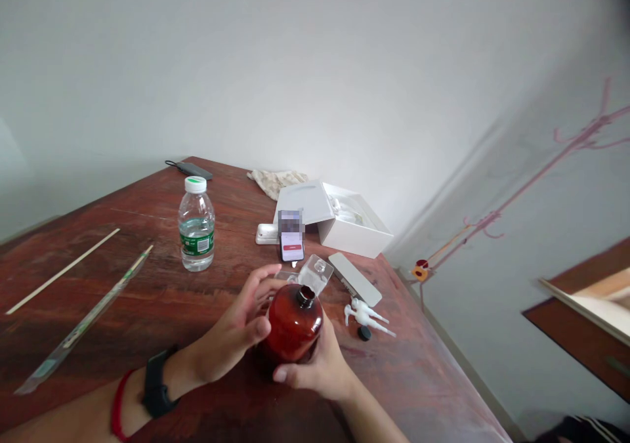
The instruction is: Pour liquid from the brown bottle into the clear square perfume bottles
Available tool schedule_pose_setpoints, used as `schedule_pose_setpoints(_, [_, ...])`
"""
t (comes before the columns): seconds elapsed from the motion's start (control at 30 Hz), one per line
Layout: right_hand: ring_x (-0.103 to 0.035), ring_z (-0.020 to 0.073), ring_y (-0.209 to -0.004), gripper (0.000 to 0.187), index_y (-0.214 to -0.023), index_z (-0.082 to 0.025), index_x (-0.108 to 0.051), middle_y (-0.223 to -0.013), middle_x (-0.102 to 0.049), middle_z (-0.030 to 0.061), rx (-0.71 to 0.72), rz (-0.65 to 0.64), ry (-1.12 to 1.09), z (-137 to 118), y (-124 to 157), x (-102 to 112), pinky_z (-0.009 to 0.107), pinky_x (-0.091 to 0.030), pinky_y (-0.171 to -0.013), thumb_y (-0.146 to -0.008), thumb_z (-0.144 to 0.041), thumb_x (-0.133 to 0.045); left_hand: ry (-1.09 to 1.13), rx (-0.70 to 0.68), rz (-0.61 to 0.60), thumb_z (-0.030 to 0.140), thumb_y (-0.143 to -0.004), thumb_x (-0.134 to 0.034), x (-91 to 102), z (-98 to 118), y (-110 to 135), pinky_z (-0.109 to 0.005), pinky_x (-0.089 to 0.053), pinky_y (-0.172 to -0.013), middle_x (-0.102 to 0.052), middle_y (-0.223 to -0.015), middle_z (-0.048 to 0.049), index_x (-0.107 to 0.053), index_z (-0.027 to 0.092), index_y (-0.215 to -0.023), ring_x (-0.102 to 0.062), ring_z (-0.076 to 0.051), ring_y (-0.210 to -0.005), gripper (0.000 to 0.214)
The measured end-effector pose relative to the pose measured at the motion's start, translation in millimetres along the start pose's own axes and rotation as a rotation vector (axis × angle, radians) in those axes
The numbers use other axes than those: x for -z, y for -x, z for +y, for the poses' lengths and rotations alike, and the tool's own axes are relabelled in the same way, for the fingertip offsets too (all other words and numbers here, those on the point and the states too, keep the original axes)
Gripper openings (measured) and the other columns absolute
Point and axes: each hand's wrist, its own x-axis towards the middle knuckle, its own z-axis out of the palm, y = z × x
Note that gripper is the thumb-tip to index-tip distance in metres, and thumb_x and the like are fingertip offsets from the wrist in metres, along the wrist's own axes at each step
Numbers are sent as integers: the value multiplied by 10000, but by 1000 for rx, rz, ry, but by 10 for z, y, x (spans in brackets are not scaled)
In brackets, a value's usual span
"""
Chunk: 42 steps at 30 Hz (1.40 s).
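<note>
A brown, see-through bottle (294, 325) with an uncapped neck stands tilted slightly in front of me on the table. My right hand (319, 364) is wrapped round its lower right side, thumb across the front. On the left of the bottle, my left hand (246, 312) has its fingers stretched out and its thumb apart; whether it touches the glass I cannot tell. To the right lie white pump heads (367, 315) and a black cap (364, 333). Behind the bottle is a small clear plastic case (315, 272), lid raised.
A water bottle (197, 230) stands at left, near a bare stick (63, 271) and wrapped chopsticks (93, 315). Behind are a phone (292, 243), a white case (266, 234), a white box (354, 233), a grey-white slab (355, 279), a cloth (275, 182) and a grey pouch (193, 169).
</note>
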Motion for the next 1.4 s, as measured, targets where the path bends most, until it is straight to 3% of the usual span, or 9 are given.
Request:
schedule_pose_setpoints(0.07, [-664, 371, -1298, 937, -1410, -225, -573, -1422, -688, 154, 11, 83, -11, 38, 6, 28, 537, -467, -1171, -607, -422, -1014, -20, 6, 106, 759, -856, -729, 78, 27, -70, -440, -518, -1066, -713, -1336, -133, -651, 254, -1378, -640, -351, -1288, 730])
schedule_pose_setpoints(0.13, [-687, 364, -1268, 915, -1384, -231, -580, -1365, -723, 149, 35, 178, -12, 85, 16, 66, 521, -512, -1131, -604, -434, -1012, -32, 23, 181, 787, -881, -666, 156, 57, -144, -409, -568, -948, -775, -1204, -141, -818, 180, -928, -705, -341, -1139, 627])
schedule_pose_setpoints(0.2, [-720, 354, -1201, 877, -1342, -233, -600, -1289, -760, 141, 54, 272, 11, 119, 18, 109, 506, -559, -1075, -599, -463, -1005, -28, 57, 292, 762, -906, -647, 221, 74, -210, -383, -574, -895, -811, -1076, -143, -712, 169, -553, -736, -304, -1002, 694])
schedule_pose_setpoints(0.27, [-740, 350, -1143, 829, -1279, -224, -633, -1226, -783, 138, 65, 349, 52, 127, 10, 153, 494, -587, -1031, -586, -495, -1000, -8, 140, 368, 669, -900, -700, 270, 69, -257, -362, -572, -843, -828, -1009, -143, -644, 176, -460, -744, -276, -911, 664])
schedule_pose_setpoints(0.47, [-746, 352, -1099, 734, -1213, -226, -669, -1156, -797, 122, 59, 416, 57, 86, -27, 273, 508, -582, -1018, -606, -487, -989, 62, 262, 429, 339, -768, -642, 350, 3, -272, -353, -582, -799, -826, -1122, -158, -615, 181, -377, -747, -284, -940, 422])
schedule_pose_setpoints(0.67, [-748, 323, -1054, 669, -1219, -248, -674, -1146, -798, 97, 85, 403, 25, 96, -33, 357, 471, -586, -975, -655, -458, -965, 24, 271, 426, 286, -700, -587, 373, 18, -255, -334, -592, -789, -791, -1226, -181, -550, 187, -344, -712, -309, -1083, 372])
schedule_pose_setpoints(0.9, [-740, 339, -1087, 740, -1282, -239, -642, -1186, -784, 109, 68, 420, 23, 143, -22, 425, 494, -577, -985, -648, -443, -965, -68, 271, 581, 382, -717, -808, 364, -37, -301, -264, -503, -622, -665, -660, 0, -551, 199, -653, -641, -165, -656, 322])
schedule_pose_setpoints(1.1, [-742, 360, -1098, 797, -1321, -240, -613, -1187, -785, 125, 58, 425, 22, 139, -25, 407, 526, -581, -991, -638, -451, -965, -130, 195, 630, 221, -630, -794, 389, -82, -317, -274, -496, -751, -446, -550, 138, -561, 220, -883, -729, -190, -707, 344])
schedule_pose_setpoints(1.4, [-743, 362, -1096, 771, -1294, -238, -633, -1180, -788, 122, 55, 411, 33, 130, -27, 396, 542, -567, -1014, -636, -464, -965, -158, 156, 602, 181, -625, -747, 393, -87, -304, -318, -564, -719, -290, -519, 137, -572, 235, -774, -724, -220, -643, 236])
